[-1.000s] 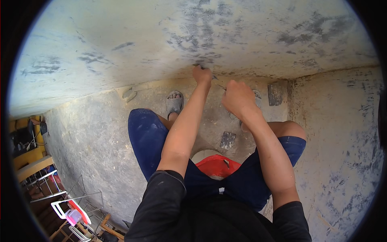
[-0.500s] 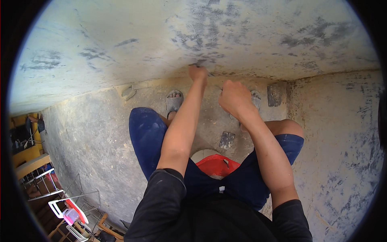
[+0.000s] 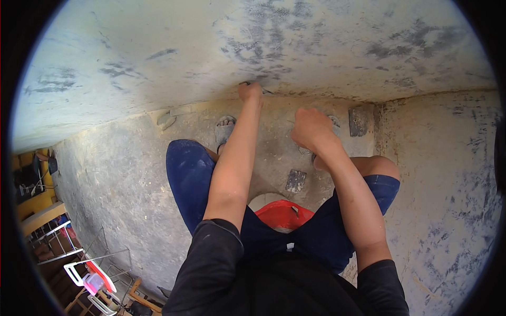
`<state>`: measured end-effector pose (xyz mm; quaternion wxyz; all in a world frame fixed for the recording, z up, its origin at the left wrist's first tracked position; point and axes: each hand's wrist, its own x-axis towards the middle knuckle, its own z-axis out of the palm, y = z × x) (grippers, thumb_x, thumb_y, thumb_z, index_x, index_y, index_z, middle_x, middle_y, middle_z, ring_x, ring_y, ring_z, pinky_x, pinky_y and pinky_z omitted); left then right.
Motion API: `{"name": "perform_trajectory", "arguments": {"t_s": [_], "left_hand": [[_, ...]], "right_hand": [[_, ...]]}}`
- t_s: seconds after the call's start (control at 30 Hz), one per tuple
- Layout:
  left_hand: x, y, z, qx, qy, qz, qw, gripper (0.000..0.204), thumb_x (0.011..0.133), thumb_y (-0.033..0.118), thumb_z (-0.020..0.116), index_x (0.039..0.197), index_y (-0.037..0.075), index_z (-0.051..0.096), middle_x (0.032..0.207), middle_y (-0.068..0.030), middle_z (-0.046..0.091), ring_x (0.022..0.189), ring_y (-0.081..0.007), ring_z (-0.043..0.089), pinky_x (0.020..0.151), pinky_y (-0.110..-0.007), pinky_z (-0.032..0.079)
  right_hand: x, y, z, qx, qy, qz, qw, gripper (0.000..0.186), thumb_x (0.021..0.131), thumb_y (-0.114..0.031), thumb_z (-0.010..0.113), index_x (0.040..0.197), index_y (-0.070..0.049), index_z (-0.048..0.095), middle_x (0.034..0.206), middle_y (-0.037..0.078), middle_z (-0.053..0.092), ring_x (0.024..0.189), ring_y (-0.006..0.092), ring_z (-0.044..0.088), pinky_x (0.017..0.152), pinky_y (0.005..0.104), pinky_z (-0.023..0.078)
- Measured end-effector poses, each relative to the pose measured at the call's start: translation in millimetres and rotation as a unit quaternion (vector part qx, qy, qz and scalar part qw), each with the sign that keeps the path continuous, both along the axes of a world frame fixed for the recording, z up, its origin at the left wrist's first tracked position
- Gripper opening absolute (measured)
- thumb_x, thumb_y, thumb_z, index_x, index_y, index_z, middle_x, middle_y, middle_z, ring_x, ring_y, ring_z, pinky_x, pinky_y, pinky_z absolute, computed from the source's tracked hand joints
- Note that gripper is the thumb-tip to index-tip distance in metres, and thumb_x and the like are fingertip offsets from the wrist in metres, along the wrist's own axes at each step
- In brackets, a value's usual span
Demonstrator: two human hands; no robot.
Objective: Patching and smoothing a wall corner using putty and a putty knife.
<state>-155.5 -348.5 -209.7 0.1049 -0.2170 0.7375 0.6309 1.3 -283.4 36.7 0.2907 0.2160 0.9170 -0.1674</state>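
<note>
My left hand (image 3: 250, 94) is closed around a thin, dark flat tool at the foot of the pale wall (image 3: 184, 31). Only slivers of the tool show beside the fingers, so its exact kind is hidden. Dark grey smears (image 3: 263, 47) mark the wall surface just above that hand. Lower and to the right, my right hand (image 3: 314, 127) is a fist held in the air over the floor, in front of my right foot. Its fingers curl away from view, and whatever they may hold cannot be made out.
A dark rectangular block (image 3: 296, 180) lies on the floor (image 3: 121, 179) between my legs, with another dark slab (image 3: 358, 122) by the corner. A second wall (image 3: 443, 195) rises at the right. Red plastic (image 3: 282, 213) shows beneath me. Metal-framed chairs (image 3: 92, 276) stand at lower left.
My left hand has shifted slightly left along the wall with the tool. My right hand has moved a little right and down, and the thin tip seen by it earlier no longer shows.
</note>
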Motion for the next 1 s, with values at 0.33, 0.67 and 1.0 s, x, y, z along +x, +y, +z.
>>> {"name": "perform_trajectory", "arguments": {"t_s": [0.33, 0.67, 1.0], "left_hand": [[-16, -24, -11, 0.134, -0.029, 0.033, 0.99, 0.026, 0.08, -0.007, 0.055, 0.104, -0.008, 0.066, 0.101, -0.0136, 0.068, 0.089, -0.0236, 0.063, 0.073, -0.039, 0.05], [-31, -127, 83, -0.187, -0.093, -0.354, 0.912, 0.02, 0.085, 0.002, 0.065, 0.104, -0.003, 0.068, 0.094, -0.0126, 0.069, 0.081, -0.0213, 0.064, 0.071, -0.038, 0.051], [17, -183, 230, 0.005, -0.09, -0.413, 0.906, 0.015, 0.093, 0.002, 0.063, 0.105, 0.002, 0.071, 0.097, -0.0051, 0.071, 0.084, -0.0134, 0.064, 0.075, -0.03, 0.052]], "right_hand": [[-1, -6, 3, -0.012, 0.009, 0.003, 1.0, 0.03, 0.073, -0.004, 0.061, 0.1, 0.004, 0.071, 0.103, 0.026, 0.07, 0.101, 0.0404, 0.068, 0.086, 0.0469, 0.056], [-2, 13, -1, 0.055, -0.034, 0.099, 0.993, 0.029, 0.076, -0.007, 0.063, 0.102, -0.001, 0.074, 0.105, 0.021, 0.072, 0.101, 0.0351, 0.07, 0.083, 0.0425, 0.057], [-4, 16, -45, -0.116, 0.126, 0.01, 0.985, 0.037, 0.085, -0.005, 0.055, 0.12, 0.0, 0.06, 0.101, 0.022, 0.068, 0.091, 0.0307, 0.068, 0.074, 0.0437, 0.052]]}}
